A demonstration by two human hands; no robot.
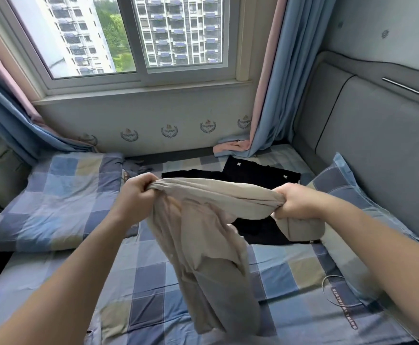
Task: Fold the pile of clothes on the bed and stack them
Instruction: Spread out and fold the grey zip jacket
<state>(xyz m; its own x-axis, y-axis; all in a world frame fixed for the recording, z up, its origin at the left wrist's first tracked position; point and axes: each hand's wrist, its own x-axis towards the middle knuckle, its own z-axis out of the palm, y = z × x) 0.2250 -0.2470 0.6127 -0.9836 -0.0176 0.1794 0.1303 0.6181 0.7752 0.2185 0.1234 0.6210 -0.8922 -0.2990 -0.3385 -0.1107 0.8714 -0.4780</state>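
Head view, looking down over the bed (pixel 138 282), and both arms are out front. Left hand (pixel 136 195) has a fistful of the beige garment (pixel 203 232) at one end, and right hand (pixel 295 202) has the other end bunched in its fingers, each grip closed tight on the cloth. The top edge runs stretched between the two fists, up off the checked sheet, and the rest hangs down crumpled. Beyond the hands, black clothes (pixel 260 170) lie flat on the bed, partly hidden by the beige cloth. A folded checked quilt (pixel 61 195) sits at the left, and a pillow (pixel 347 195) at the right rests against the grey headboard (pixel 377 145). Blue-and-pink curtains (pixel 270 108) frame the window (pixel 134 33).
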